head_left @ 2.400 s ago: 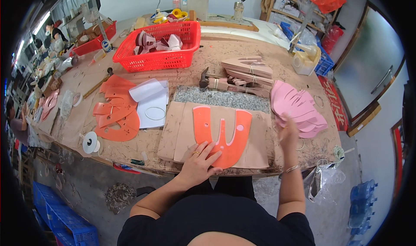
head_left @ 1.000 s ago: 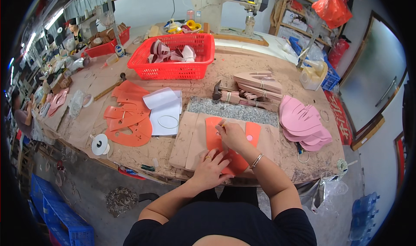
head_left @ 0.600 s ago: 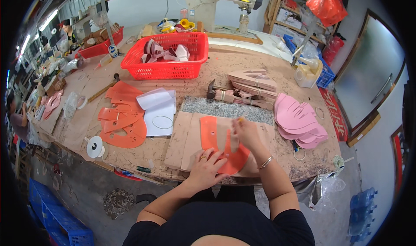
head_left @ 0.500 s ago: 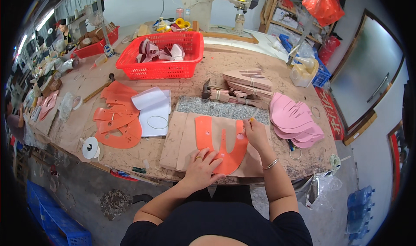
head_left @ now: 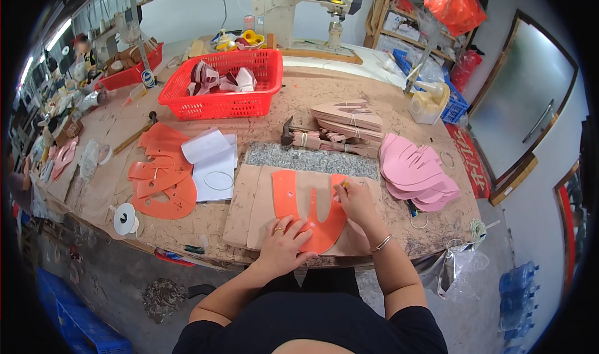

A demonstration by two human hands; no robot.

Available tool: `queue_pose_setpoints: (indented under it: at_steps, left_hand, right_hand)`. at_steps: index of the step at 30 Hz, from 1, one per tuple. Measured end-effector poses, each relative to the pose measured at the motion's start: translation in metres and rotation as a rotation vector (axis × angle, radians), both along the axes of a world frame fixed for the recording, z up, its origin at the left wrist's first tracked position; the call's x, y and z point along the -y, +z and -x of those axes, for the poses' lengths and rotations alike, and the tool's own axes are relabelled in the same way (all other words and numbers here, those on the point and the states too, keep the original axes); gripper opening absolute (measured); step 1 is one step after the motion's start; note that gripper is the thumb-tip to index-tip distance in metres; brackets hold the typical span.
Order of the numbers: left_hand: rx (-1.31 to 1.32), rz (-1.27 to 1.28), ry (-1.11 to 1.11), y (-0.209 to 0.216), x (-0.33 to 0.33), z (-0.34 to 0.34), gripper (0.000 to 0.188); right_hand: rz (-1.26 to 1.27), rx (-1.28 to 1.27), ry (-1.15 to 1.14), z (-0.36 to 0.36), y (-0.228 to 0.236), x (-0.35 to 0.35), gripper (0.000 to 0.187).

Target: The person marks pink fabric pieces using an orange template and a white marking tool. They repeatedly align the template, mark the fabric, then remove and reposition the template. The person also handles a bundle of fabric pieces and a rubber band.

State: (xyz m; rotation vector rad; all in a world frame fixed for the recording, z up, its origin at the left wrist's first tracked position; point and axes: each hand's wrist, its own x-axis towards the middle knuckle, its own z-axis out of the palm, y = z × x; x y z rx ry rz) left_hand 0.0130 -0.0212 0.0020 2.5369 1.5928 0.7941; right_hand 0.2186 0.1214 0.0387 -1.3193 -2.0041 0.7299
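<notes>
Since the frame a second back, the right hand (head_left: 359, 204) has crossed from the left prong of the orange template (head_left: 324, 238) to its right one, while the left hand (head_left: 286, 245) stays put. From my end, the table (head_left: 302, 95) fills most of the view; at its near edge lies the tan sheet (head_left: 258, 210), with the basket (head_left: 218, 109) farther back, a stone slab (head_left: 306, 159) just behind the sheet and pink pieces (head_left: 415, 167) off to the right. The template lies flat on the sheet, prongs away from me. My left hand is spread across its lower left, pressing without gripping; my right is pinching a slim tool (head_left: 345, 184), partly hidden, at the right prong. I judge this to be marking round the template. The next move calls for firm left pressure and the point tight to the edge; I cannot make out any line.
</notes>
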Motion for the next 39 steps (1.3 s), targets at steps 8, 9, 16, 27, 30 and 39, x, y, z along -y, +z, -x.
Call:
queue_pose_setpoints:
  at_steps: [8,9,16,27,30,39]
  left_hand:
    - [-0.006,0.017,0.011,-0.002,-0.001,0.0,0.054]
    - [-0.011,0.012,0.01,-0.002,-0.001,-0.001,0.055]
    - [-0.006,0.012,0.017,-0.003,0.0,-0.001,0.055]
    - [0.325,-0.134,0.023,0.003,0.014,0.05,0.034]
    - [1.007,-0.216,0.342,0.006,0.009,0.089,0.028]
    - [0.71,-0.366,0.397,0.003,-0.004,0.075,0.041]
  right_hand:
    - [-0.014,-0.118,0.096,0.026,-0.011,0.046,0.026]
    - [0.068,-0.151,0.138,0.029,-0.012,0.052,0.026]
    - [-0.011,0.001,0.192,0.028,-0.013,0.052,0.025]
    - [-0.385,-0.401,-0.099,-0.029,-0.027,0.074,0.008]
    - [-0.568,-0.111,0.185,-0.037,-0.029,0.103,0.017]
    - [-0.383,0.191,0.377,-0.02,-0.04,0.101,0.029]
